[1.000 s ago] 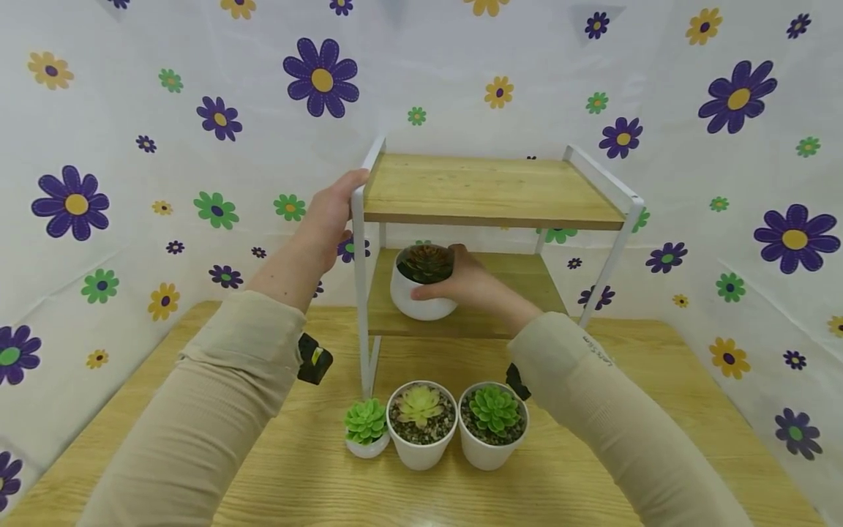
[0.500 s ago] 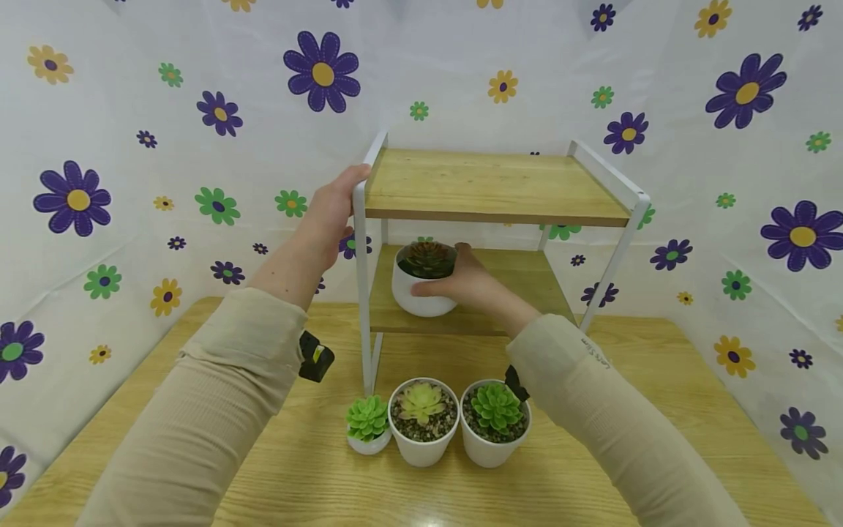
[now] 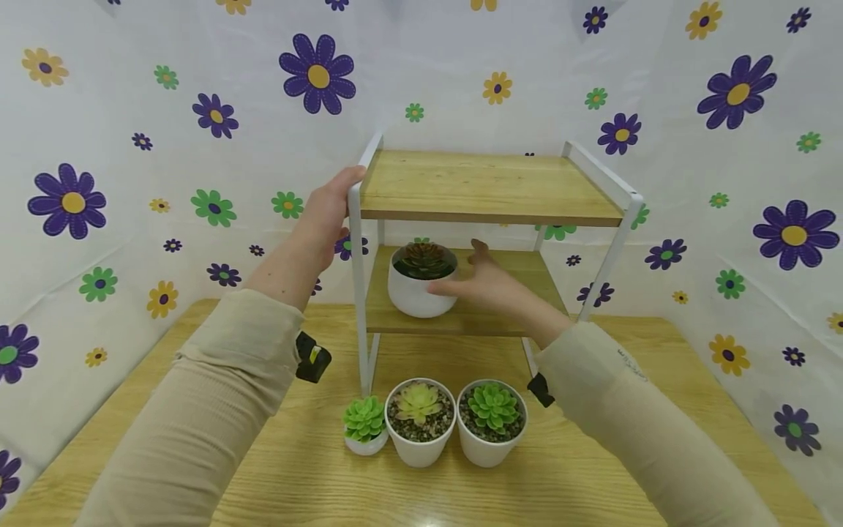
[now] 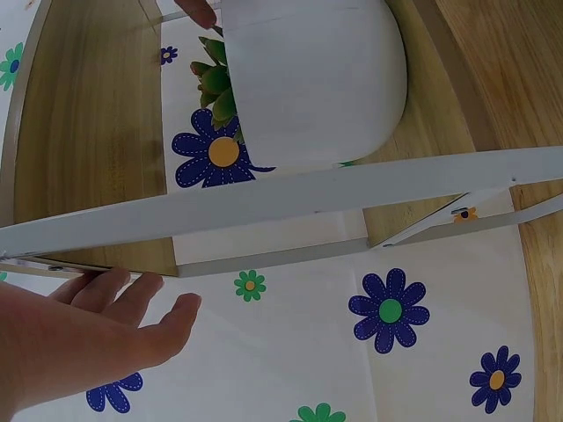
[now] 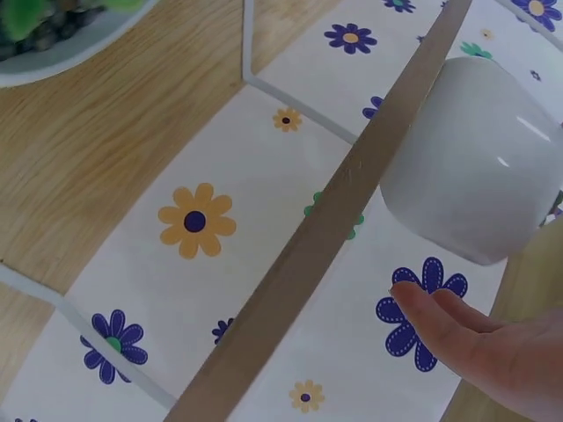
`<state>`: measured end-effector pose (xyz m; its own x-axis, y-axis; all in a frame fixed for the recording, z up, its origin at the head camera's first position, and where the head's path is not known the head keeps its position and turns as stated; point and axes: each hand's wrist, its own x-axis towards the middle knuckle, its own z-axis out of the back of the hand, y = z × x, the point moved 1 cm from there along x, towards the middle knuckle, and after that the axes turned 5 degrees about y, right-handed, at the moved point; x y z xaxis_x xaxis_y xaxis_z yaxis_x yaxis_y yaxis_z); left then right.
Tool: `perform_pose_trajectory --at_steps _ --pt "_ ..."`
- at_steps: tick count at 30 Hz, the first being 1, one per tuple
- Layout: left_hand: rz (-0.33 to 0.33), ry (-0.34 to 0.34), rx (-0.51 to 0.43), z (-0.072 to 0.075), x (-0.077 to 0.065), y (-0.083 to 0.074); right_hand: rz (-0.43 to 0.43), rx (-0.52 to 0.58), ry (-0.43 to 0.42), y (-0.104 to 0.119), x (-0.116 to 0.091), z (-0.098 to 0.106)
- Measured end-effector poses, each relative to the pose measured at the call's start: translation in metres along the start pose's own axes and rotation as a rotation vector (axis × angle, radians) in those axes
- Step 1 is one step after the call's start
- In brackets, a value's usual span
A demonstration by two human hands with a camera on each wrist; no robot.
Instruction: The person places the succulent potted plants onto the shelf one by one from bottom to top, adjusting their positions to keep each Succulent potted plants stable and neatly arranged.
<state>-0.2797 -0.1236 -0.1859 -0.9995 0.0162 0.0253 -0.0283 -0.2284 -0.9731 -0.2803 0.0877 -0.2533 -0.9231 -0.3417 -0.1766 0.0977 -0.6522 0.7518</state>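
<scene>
A dark succulent in a white rounded pot (image 3: 421, 296) sits upright on the lower board of a two-tier shelf rack (image 3: 487, 187). Just right of the pot is my right hand (image 3: 490, 282), its thumb and fingers spread apart. The right wrist view shows a gap between those fingers (image 5: 440, 330) and the pot (image 5: 475, 167). My left hand (image 3: 323, 219) holds the upper left corner of the rack's white metal frame. In the left wrist view, the left hand's fingertips (image 4: 132, 294) touch the frame by the top board; the thumb's position is unclear.
In front of the rack stand a small green succulent (image 3: 365, 424), a yellowish succulent in a white pot (image 3: 421, 446) and a green succulent in a white pot (image 3: 487, 446), side by side on the wooden table (image 3: 316, 490). A flower-patterned sheet (image 3: 250, 146) hangs behind.
My right hand has let go of the potted succulent and moved slightly right, away from it. The pot stays on the lower board, and my left hand remains on the frame.
</scene>
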Motion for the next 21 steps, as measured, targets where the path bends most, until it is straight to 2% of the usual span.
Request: perform_pose_trajectory --at_steps 13,21 --pt "0.016 0.003 -0.013 0.000 0.000 0.000 0.068 -0.024 -0.008 -0.038 -0.038 0.015" --pt "0.008 0.005 -0.017 0.001 -0.001 0.000 0.133 0.009 -0.017 -0.062 -0.071 0.013"
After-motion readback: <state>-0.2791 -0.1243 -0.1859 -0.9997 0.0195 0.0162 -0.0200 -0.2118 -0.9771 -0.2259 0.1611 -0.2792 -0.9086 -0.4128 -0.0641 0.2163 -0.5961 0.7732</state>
